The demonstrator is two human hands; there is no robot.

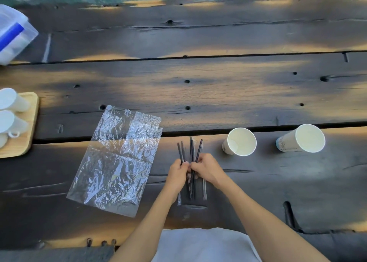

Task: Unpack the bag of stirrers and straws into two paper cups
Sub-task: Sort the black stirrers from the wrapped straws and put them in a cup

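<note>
Both hands are meeting over a small pile of black stirrers and straws near the front edge of the dark wooden tabletop. The left hand is curling its fingers round a few of the thin black sticks on the left side of the pile, and the right hand is pinching some others just beside it, so the two hands are almost touching each other. The sticks are fanning out above the fingers, and some of them are lying in clear wrappers on the wood below the hands. The empty clear plastic bag is lying flat and wrinkled to the left of the pile. Two white paper cups are standing to the right, the nearer cup just beside the sticks and the farther cup well apart from them; both are looking empty inside. At the left edge, a wooden tray is carrying some white cups, and a clear plastic container is standing further back.
</note>
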